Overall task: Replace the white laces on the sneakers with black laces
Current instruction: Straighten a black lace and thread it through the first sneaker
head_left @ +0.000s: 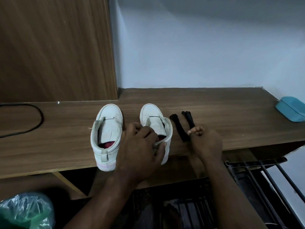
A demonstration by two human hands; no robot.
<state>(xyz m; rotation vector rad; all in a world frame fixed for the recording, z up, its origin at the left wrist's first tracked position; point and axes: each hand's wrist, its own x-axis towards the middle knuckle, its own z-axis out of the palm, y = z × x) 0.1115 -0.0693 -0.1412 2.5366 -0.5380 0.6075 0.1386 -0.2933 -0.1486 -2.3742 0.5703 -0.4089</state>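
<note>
My left grip (140,146) clasps the padded collar of the right-hand white sneaker (153,116); right of that sneaker, my right grip (204,141) pinches a flat, folded black lace (189,118).

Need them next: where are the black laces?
Head view: black laces lie in two bundles on the desk, right of the right-hand sneaker; right hand pinches the outer one.
</note>
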